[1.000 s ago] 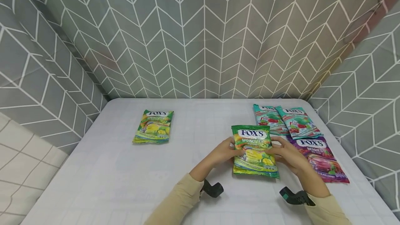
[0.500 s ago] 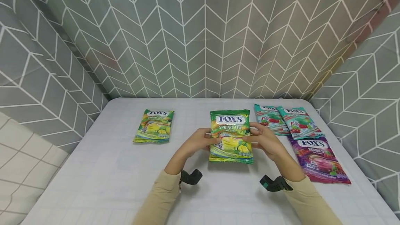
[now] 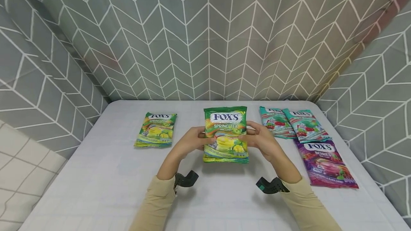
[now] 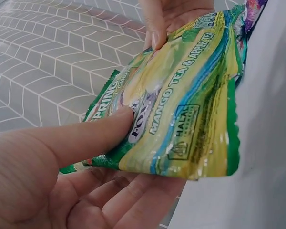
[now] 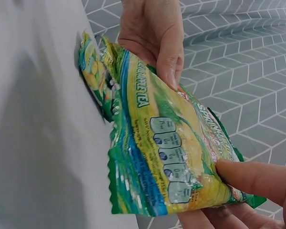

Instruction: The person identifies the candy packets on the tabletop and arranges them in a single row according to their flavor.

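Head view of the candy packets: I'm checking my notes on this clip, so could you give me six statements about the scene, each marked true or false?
1. The left hand and right hand both hold the green Spring Tea packet. True.
2. The teal packets lie farther from the person than the purple Berries packet. True.
3. The purple Berries packet lies left of the green Spring Tea packet. False: it lies to the right.
4. Another Spring Tea packet lies on the left part of the white table. True.
5. The green Spring Tea packet lies flat on the white table. False: it is held up off the surface.
6. The sleeves are black. False: they are beige.
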`<move>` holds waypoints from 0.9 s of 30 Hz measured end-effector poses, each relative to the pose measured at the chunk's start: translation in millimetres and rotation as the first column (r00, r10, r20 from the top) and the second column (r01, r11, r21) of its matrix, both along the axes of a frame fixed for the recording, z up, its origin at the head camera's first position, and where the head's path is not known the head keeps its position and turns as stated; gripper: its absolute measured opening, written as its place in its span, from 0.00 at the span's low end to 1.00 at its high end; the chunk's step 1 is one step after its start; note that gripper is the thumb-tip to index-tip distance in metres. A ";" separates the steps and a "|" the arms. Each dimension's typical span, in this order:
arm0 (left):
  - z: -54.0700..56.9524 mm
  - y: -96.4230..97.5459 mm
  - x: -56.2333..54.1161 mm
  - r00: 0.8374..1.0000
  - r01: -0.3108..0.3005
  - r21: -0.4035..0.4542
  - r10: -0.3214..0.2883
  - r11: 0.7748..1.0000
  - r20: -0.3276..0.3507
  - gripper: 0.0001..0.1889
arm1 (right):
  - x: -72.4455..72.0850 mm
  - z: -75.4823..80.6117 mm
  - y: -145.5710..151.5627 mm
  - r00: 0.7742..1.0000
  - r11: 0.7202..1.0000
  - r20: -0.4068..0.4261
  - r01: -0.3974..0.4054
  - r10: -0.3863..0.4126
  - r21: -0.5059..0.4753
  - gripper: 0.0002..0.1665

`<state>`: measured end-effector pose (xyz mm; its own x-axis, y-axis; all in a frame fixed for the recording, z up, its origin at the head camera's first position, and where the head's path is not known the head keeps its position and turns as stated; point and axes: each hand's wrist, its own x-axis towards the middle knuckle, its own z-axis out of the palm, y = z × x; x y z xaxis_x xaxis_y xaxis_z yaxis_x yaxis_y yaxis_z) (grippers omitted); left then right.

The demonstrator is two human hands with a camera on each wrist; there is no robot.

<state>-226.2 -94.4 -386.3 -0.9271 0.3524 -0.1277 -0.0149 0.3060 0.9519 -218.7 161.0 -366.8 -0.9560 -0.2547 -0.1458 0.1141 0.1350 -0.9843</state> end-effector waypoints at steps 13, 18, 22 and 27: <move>3.2 2.4 3.2 1.000 0.022 0.031 -0.022 0.999 0.000 0.22 | 1.1 -3.0 2.6 0.997 0.998 -0.057 -0.059 0.061 0.027 0.37; 1.7 1.7 2.4 1.000 0.018 0.035 -0.018 0.999 0.004 0.22 | 3.0 -3.6 2.0 0.995 0.998 -0.077 -0.061 0.062 0.008 0.36; 0.0 0.4 1.0 1.000 0.026 0.017 -0.026 1.000 0.009 0.22 | 4.1 -3.1 0.9 0.995 0.998 -0.080 -0.059 0.059 0.001 0.35; -0.3 -1.5 -0.2 0.999 0.041 0.011 -0.041 0.999 0.026 0.22 | 2.5 -4.7 -0.7 0.996 0.999 -0.069 -0.049 0.050 0.016 0.34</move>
<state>-226.4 -95.9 -386.6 -0.9081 0.3916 -0.1482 -0.0279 0.2967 0.9546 -216.2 160.3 -371.4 -0.9503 -0.2999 -0.0839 0.0389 0.1528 -0.9875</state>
